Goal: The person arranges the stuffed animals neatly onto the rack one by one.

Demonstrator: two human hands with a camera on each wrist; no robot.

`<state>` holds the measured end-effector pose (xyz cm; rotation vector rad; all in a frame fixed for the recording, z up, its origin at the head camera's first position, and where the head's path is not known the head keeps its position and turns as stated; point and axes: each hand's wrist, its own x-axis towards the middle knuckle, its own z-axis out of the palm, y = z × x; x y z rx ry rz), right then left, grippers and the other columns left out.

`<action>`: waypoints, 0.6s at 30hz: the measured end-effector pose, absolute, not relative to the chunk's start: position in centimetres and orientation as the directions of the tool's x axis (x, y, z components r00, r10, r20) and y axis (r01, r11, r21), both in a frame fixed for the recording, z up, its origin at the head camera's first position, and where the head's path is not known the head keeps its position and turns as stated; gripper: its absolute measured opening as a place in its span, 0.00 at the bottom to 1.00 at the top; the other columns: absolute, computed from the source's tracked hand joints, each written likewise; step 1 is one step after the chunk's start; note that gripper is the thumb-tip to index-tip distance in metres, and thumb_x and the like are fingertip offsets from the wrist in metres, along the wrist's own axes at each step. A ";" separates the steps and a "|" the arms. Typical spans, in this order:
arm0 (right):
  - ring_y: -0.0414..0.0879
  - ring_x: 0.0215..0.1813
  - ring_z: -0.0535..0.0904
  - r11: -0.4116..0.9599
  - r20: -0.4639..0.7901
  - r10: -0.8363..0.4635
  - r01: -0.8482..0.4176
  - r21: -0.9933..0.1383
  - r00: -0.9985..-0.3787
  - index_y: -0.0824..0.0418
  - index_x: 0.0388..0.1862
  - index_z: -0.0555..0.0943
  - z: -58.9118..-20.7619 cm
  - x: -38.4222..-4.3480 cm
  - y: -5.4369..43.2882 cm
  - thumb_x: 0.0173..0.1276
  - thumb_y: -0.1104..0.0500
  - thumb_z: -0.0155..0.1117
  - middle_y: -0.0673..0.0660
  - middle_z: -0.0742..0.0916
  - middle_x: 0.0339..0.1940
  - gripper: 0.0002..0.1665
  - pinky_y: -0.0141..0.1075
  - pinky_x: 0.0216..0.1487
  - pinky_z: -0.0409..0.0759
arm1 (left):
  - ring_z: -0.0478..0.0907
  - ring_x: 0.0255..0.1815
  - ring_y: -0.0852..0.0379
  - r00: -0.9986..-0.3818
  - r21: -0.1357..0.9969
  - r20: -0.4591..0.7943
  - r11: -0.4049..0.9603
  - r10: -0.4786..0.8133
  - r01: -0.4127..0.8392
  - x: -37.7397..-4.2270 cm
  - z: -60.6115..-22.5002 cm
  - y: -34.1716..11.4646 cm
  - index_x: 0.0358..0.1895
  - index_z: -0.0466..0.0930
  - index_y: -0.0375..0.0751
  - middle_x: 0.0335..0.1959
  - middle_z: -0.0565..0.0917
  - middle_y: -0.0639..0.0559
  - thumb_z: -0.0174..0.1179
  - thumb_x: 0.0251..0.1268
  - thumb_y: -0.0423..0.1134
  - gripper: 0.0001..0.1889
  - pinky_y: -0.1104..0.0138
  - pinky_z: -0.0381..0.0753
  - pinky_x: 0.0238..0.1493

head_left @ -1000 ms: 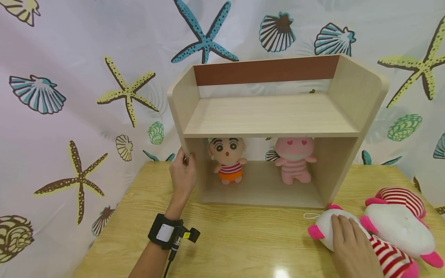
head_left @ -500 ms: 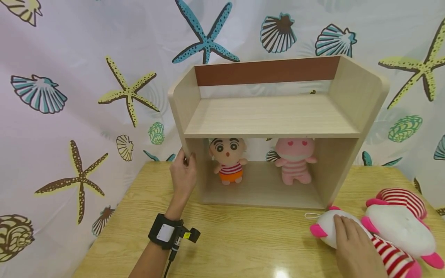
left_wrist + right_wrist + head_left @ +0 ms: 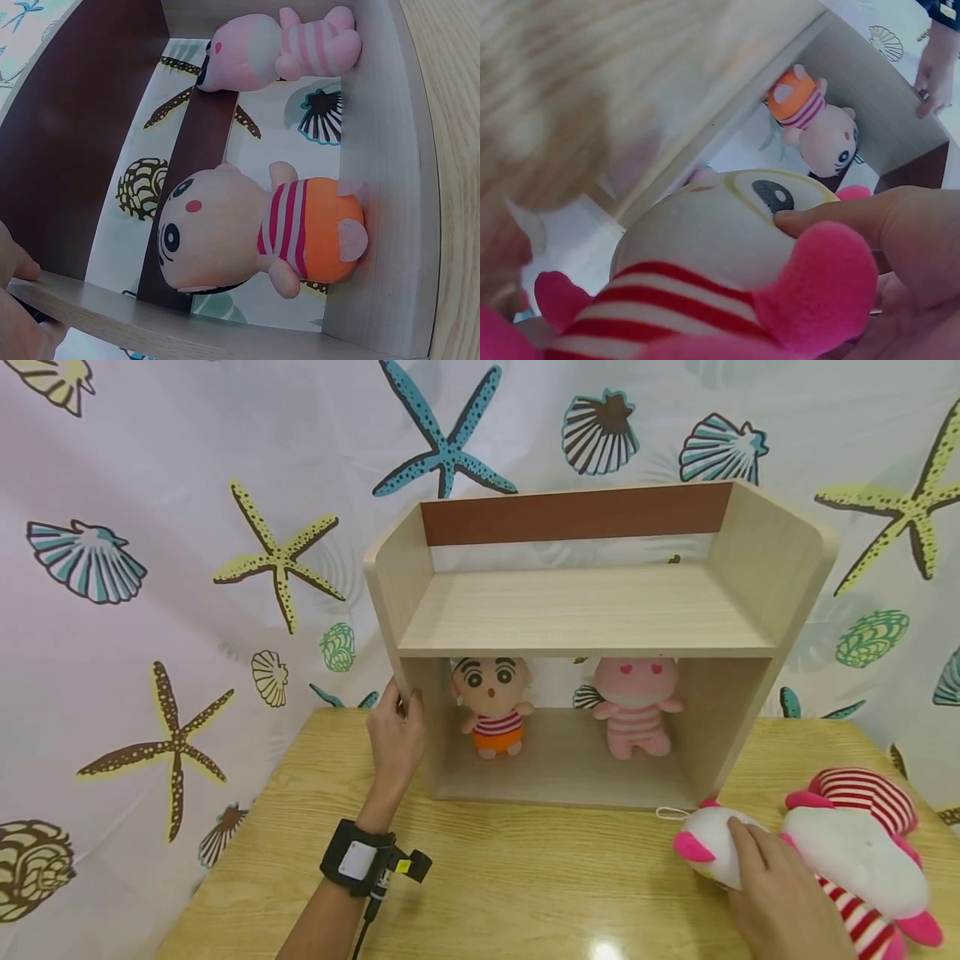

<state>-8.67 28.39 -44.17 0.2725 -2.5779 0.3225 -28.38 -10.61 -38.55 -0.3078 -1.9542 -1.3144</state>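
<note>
My left hand grips the left side panel of a pale wooden two-level shelf. At the right, my right hand holds a white plush toy by its head, thumb beside the printed eye. The right wrist view shows the toy's red-striped shirt and pink arm. Inside the lower level sit a boy plush doll in orange shorts and, to its right, a pink striped plush toy. The left wrist view shows both dolls against the open back.
Another white plush toy with a striped hat lies right of my right hand on the wooden table. Behind the shelf hangs a curtain printed with starfish and shells. A camera is strapped to my left wrist.
My right hand has curled round the white plush toy's head and turned it, shifting it slightly right. The neighbouring plush toy has shifted a little. My left hand stays put.
</note>
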 end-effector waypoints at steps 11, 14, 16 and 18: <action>0.66 0.54 0.71 0.937 0.500 -0.064 -0.225 -0.268 -0.864 0.74 0.66 0.68 -42.3 -8.3 28.0 0.43 0.70 0.75 0.71 0.77 0.56 0.48 0.63 0.50 0.71 | 0.73 0.25 0.52 -0.682 0.687 0.702 0.450 -0.205 0.571 -28.3 -38.4 -10.5 0.56 0.79 0.27 0.44 0.86 0.34 0.54 0.70 0.27 0.14 0.71 0.68 0.23; 0.66 0.53 0.72 0.931 0.499 -0.054 -0.224 -0.288 -0.865 0.73 0.65 0.68 -41.9 -8.3 28.0 0.43 0.70 0.76 0.70 0.78 0.54 0.47 0.63 0.49 0.72 | 0.74 0.26 0.52 -0.687 0.690 0.698 0.450 -0.204 0.567 -28.3 -38.4 -10.5 0.55 0.80 0.27 0.45 0.85 0.34 0.54 0.70 0.27 0.14 0.70 0.69 0.24; 0.66 0.51 0.73 0.926 0.494 -0.053 -0.228 -0.301 -0.868 0.74 0.64 0.70 -41.7 -8.4 28.2 0.41 0.70 0.77 0.70 0.79 0.52 0.47 0.63 0.47 0.73 | 0.76 0.28 0.51 -0.691 0.693 0.694 0.447 -0.202 0.566 -28.3 -38.4 -10.5 0.55 0.80 0.27 0.46 0.85 0.34 0.54 0.70 0.27 0.14 0.68 0.71 0.25; 0.66 0.50 0.74 0.922 0.466 -0.051 -0.222 -0.319 -0.883 0.74 0.63 0.70 -41.4 -8.3 28.2 0.41 0.69 0.78 0.71 0.79 0.51 0.47 0.63 0.47 0.73 | 0.78 0.29 0.51 -0.695 0.697 0.690 0.443 -0.202 0.564 -28.3 -38.4 -10.5 0.55 0.80 0.27 0.47 0.85 0.34 0.54 0.70 0.27 0.14 0.66 0.74 0.26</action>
